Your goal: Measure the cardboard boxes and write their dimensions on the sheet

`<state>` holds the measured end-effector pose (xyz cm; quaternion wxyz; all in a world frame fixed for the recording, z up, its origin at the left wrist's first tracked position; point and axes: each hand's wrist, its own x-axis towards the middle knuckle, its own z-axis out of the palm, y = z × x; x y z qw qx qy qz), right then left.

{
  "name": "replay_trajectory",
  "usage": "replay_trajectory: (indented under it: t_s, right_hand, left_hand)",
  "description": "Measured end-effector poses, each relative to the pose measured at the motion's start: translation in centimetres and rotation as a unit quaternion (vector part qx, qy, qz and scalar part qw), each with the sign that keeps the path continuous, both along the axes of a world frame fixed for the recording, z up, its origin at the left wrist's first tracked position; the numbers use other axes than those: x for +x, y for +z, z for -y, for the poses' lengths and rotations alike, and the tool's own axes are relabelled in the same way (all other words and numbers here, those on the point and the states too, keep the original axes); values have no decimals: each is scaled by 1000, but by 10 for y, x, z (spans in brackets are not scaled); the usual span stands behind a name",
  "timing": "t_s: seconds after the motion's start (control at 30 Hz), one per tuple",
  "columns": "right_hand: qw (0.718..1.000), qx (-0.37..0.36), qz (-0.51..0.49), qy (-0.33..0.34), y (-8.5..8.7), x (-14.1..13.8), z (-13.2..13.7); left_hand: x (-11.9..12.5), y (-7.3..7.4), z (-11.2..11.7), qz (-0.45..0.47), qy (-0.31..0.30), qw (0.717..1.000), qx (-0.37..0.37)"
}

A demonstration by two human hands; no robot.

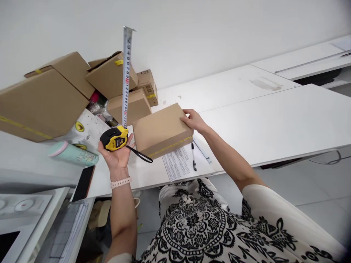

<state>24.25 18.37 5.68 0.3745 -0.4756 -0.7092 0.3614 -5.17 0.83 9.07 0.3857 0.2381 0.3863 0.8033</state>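
A black and yellow tape measure (114, 138) rests in my left hand (117, 155), its fingers curled round the case. The white blade (126, 76) is drawn out and points up, away from me, with the metal hook at its far end. A black wrist strap hangs from the case toward the right. My right hand (194, 120) grips the right end of a brown cardboard box (161, 129), thumb on the top face. That box has yellow tape along its near side and is above a printed sheet (178, 164), covering part of it. The box's left end is close to my left fingers.
Several cardboard boxes (41, 102) are stacked at the back left by the wall. A mint tumbler (74, 153) lies near a dark phone-like slab (84, 182) at the table's left edge. A pen (193, 157) lies on paper. The white table (260, 128) extends right.
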Motion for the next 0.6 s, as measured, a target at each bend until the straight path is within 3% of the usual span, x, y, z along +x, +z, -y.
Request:
replay_trajectory:
  t_s: [0.17, 0.4, 0.6]
  right_hand:
    - [993, -83, -73, 30, -11, -13, -13]
    - [959, -129, -230, -101, -26, -4, -25]
    - [954, -111, -251, -125, -28, 10, -27]
  left_hand:
    - [4, 8, 2, -43, 16, 999, -13]
    - [-4, 17, 9, -101, 56, 984, -136]
    - [-23, 33, -1, -95, 57, 969, -221]
